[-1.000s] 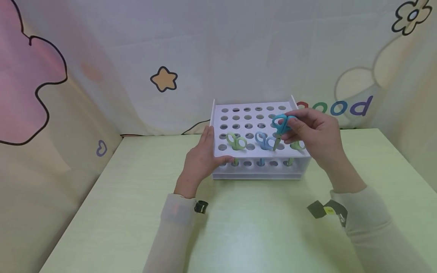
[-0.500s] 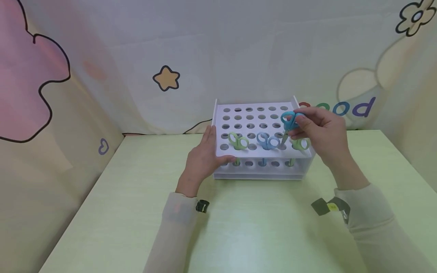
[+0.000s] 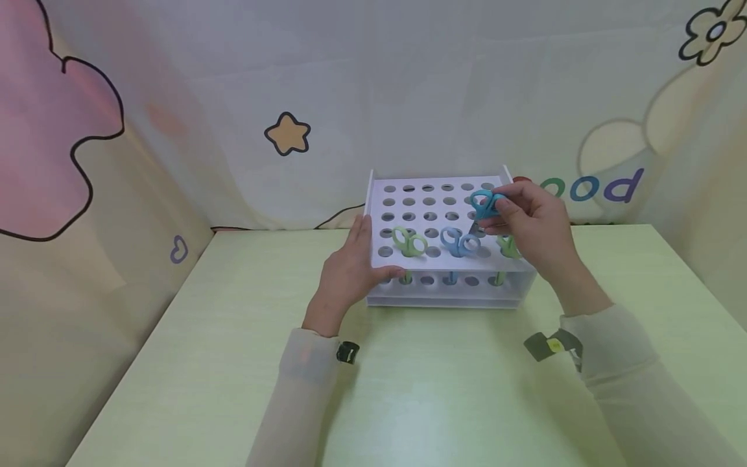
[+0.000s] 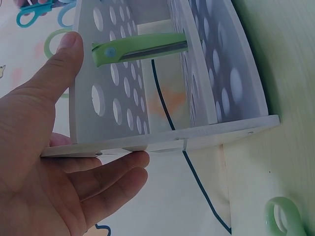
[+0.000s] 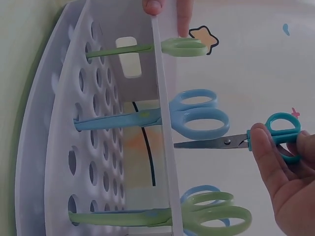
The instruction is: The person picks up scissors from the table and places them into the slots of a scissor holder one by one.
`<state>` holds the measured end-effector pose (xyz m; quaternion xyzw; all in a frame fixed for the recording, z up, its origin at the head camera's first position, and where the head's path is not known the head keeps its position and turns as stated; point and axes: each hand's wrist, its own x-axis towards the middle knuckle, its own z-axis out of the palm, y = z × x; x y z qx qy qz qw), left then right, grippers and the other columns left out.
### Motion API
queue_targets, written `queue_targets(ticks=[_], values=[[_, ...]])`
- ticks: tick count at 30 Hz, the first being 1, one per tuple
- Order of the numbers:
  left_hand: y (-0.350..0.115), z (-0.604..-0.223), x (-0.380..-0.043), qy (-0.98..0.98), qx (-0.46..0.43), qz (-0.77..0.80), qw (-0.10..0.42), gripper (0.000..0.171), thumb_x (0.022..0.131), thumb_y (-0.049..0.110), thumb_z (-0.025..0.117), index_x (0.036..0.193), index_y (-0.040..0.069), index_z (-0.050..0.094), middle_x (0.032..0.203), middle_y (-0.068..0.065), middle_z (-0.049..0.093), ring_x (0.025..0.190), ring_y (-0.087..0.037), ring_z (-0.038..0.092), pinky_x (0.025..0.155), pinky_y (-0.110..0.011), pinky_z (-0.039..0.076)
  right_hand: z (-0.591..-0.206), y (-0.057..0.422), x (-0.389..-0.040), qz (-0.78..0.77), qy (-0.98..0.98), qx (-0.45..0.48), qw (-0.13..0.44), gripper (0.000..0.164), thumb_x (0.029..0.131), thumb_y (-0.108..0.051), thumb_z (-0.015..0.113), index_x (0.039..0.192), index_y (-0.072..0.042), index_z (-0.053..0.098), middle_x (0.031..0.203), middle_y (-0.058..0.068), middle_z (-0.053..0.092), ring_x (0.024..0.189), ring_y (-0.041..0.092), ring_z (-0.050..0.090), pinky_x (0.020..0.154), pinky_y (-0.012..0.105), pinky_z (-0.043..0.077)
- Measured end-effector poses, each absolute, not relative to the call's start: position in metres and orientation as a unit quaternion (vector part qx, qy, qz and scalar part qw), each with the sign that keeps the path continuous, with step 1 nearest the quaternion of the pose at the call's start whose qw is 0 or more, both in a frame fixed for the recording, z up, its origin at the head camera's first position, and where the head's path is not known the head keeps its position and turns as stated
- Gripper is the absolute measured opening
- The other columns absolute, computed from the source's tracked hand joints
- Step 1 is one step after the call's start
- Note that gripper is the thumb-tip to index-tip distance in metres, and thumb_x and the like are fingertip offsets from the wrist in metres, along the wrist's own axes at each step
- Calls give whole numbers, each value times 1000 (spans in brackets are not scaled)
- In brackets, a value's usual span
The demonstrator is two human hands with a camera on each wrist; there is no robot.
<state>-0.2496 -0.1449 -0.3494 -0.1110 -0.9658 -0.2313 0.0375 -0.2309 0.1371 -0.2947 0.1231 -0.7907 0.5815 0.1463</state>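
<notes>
A white rack point(image 3: 428, 263) with rows of round holes stands on the table. My left hand point(image 3: 348, 269) grips its left side, thumb on the top plate's front edge and fingers behind the side panel. My right hand point(image 3: 539, 227) pinches teal scissors point(image 5: 283, 132) by the handles, metal blades pointing down at the top plate; whether the tip enters a hole is unclear. Green scissors point(image 3: 410, 242), light blue scissors point(image 3: 460, 242) and more green scissors point(image 3: 508, 246) stand in the front row. In the right wrist view, another blue handle point(image 5: 202, 189) shows behind the right-hand green pair.
The pale green table point(image 3: 245, 363) extends around the rack. A printed curtain point(image 3: 408, 84) hangs behind it, with a dark cord point(image 3: 338, 214) near its foot. In the left wrist view, a pale green loop point(image 4: 283, 216) lies on the table beside the rack.
My right hand moved the teal scissors right, then back left, and their tip now lies farther behind the front row. My left hand keeps its grip; the view shifted slightly.
</notes>
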Motion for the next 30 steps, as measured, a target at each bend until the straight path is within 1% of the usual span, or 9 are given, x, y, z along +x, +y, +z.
queue_targets(ticks=[5,9,13,15,18,21,22,25,30], values=[[-145,-349,-250,-966,-106,-235,36,120,80,57,81,163,9,8,169,-8,7,112,-29,56,79,-38,49,-291,133,-235,567,-806,106,131,26,107,-16,51,126,1,55,116,18,65,86,14,73,76,28,56],[-145,-349,-250,-966,-104,-236,32,120,80,56,81,163,9,8,169,-8,6,111,-29,56,79,-38,48,-288,131,-238,543,-827,88,117,28,106,-16,55,128,1,58,116,21,67,82,12,72,70,25,56],[-146,-350,-250,-965,-105,-237,31,120,80,56,81,163,9,8,169,-7,6,110,-30,56,79,-38,49,-291,130,-240,486,-865,72,105,30,104,-16,59,129,0,64,113,20,69,72,18,67,61,22,51],[-146,-350,-250,-966,-104,-236,30,120,80,57,80,163,9,8,169,-6,6,111,-30,56,81,-39,49,-292,129,-242,458,-881,63,103,29,103,-16,60,129,-2,66,111,20,70,69,25,64,58,24,48],[-146,-349,-250,-967,-104,-232,28,120,80,58,79,163,10,7,169,-6,5,113,-30,55,83,-39,49,-292,125,-245,416,-903,48,96,28,103,-16,60,129,-6,67,114,18,69,85,30,62,71,33,48],[-146,-349,-250,-967,-103,-230,28,121,80,59,79,163,9,7,169,-6,5,110,-29,56,82,-38,49,-292,119,-248,386,-917,49,84,30,103,-15,60,131,-6,67,121,20,67,107,34,59,86,45,47],[-146,-350,-250,-968,-103,-229,28,121,80,59,79,163,9,7,169,-6,5,110,-29,56,81,-38,49,-293,118,-250,378,-921,50,79,31,103,-14,60,131,-5,67,123,20,67,111,35,57,90,48,45],[-146,-350,-250,-967,-102,-230,27,121,80,59,79,163,10,7,169,-6,5,110,-28,56,81,-37,49,-294,113,-253,359,-929,57,67,31,102,-14,60,131,-3,67,127,21,65,111,36,57,94,50,46],[-144,-348,-250,-967,-104,-231,26,120,80,58,79,163,9,7,169,-5,4,108,-27,56,81,-36,48,-295,110,-259,329,-940,69,52,28,101,-12,61,125,1,69,131,22,63,106,36,58,91,48,47]])
